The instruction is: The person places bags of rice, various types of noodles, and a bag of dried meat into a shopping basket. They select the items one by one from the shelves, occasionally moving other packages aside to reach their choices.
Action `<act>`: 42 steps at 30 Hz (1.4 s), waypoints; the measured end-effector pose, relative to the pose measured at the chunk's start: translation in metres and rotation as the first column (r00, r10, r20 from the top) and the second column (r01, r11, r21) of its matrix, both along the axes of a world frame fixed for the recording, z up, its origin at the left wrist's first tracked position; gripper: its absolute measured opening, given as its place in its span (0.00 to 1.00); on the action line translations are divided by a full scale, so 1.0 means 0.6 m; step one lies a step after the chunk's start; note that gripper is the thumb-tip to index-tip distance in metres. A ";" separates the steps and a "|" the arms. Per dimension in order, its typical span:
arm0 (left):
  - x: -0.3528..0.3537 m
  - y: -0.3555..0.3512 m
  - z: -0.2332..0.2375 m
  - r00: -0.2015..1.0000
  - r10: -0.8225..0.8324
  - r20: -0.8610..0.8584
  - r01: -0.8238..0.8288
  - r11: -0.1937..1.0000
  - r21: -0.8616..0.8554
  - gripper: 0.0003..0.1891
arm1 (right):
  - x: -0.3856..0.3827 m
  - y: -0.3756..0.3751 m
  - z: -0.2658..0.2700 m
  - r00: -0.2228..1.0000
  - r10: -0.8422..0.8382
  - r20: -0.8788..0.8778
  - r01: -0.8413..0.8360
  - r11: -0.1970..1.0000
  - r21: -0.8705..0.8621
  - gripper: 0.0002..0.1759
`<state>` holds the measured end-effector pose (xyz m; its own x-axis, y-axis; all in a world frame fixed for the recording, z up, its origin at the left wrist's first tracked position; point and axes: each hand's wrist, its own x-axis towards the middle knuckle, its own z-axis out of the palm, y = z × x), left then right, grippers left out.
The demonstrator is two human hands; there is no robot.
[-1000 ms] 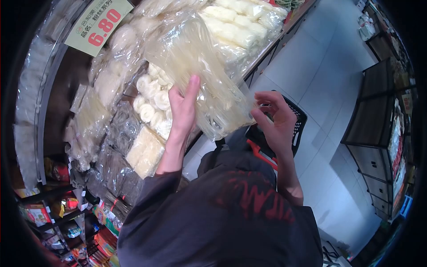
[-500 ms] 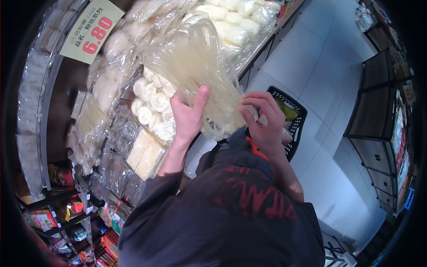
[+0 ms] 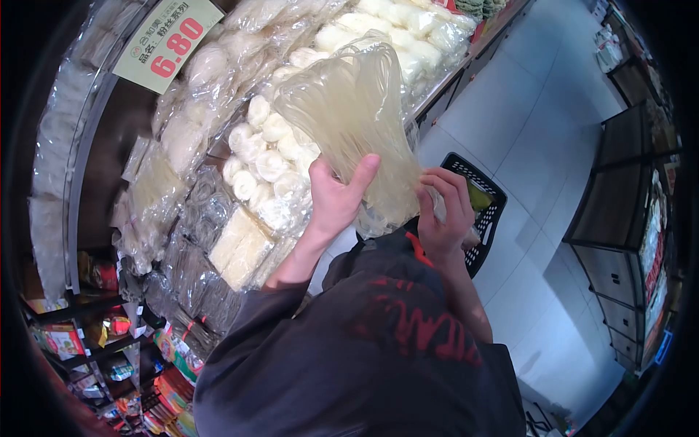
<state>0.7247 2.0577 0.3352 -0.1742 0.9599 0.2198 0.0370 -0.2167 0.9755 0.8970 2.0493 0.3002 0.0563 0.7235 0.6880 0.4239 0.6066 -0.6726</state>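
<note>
A large bundle of pale, translucent glass noodles [image 3: 353, 102] in clear plastic is held up in front of me, above the display. My left hand [image 3: 338, 197] grips its lower left side, thumb on top and the other fingers partly hidden beneath. At the lower right edge, my right hand [image 3: 445, 215] pinches the clear wrapping between thumb and fingers. Just behind the bundle lie white coiled noodle nests [image 3: 269, 156] in plastic. A flat, cream-coloured packet [image 3: 240, 247] rests to the left of my left forearm.
A black shopping basket [image 3: 495, 211] with items inside stands by my right hand. A price sign [image 3: 169, 45] reading 6.80 hangs at upper left. Packs of white noodles [image 3: 408, 29] lie at the back. Shelves [image 3: 619, 197] line the right side beyond the tiled floor [image 3: 524, 131].
Both hands and the noodle bundle sit slightly farther right and lower in view. The bundle's strands look straighter and more upright. My right fingers have closed on the wrapping's edge.
</note>
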 end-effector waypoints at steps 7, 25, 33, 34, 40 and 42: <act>0.012 0.000 0.005 0.998 -0.063 -0.006 0.063 0.998 -0.007 0.14 | 0.002 -0.005 -0.014 0.998 -0.061 0.011 0.061 0.997 0.036 0.11; 0.031 0.014 -0.004 0.987 -0.157 -0.047 0.152 0.984 -0.089 0.19 | 0.011 -0.015 -0.029 0.984 -0.159 0.082 0.162 0.986 -0.036 0.06; 0.014 0.051 -0.044 0.985 -0.159 0.062 0.166 0.974 -0.153 0.19 | 0.023 -0.015 -0.010 0.991 0.033 0.132 0.006 0.960 -0.280 0.15; 0.014 0.053 -0.047 0.985 -0.161 0.063 0.169 0.973 -0.159 0.19 | 0.024 -0.014 -0.013 0.994 0.040 0.098 -0.006 0.945 -0.326 0.15; 0.009 0.049 -0.057 0.966 -0.245 0.087 0.260 0.926 -0.273 0.23 | 0.040 -0.011 -0.015 0.989 0.121 -0.080 -0.144 0.866 -0.479 0.09; 0.018 0.048 -0.050 0.951 -0.221 0.218 0.276 0.922 -0.270 0.24 | 0.038 -0.012 -0.012 0.991 0.107 -0.083 -0.133 0.873 -0.468 0.08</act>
